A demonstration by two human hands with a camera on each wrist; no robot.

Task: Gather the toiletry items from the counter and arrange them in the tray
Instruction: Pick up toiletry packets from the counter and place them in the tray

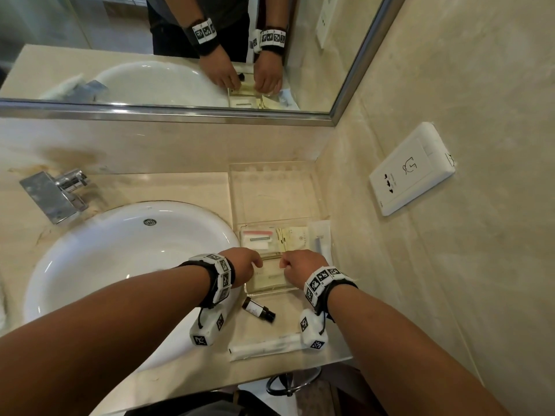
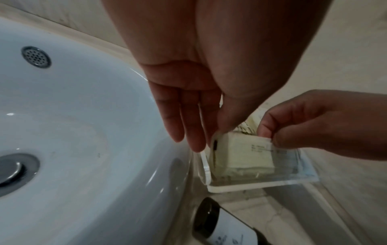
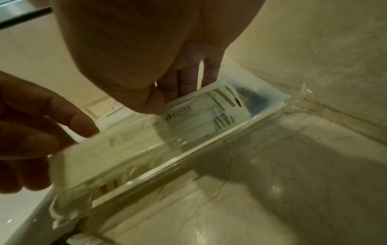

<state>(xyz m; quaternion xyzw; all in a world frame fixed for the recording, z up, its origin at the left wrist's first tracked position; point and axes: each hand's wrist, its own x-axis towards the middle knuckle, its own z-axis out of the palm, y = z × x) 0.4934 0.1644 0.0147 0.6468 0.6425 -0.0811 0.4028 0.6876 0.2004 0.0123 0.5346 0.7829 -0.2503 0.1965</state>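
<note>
Both hands met at frame centre over a clear tray (image 1: 300,291). The left hand (image 1: 244,265) and right hand (image 1: 300,267) each pinched a pale packet (image 1: 270,276) between fingers and thumb. A dark bottle (image 1: 259,310) lay on the worktop (image 1: 195,187) below.

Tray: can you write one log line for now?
hands: left hand and right hand pinch packet | place: clear tray | waiting: bottle

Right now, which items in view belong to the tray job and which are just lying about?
Job:
- clear tray
- pale packet, held by left hand and right hand
- dark bottle on counter
- long white sachet on counter

Lying about:
- sink
- tap
- wall socket
- mirror
</note>
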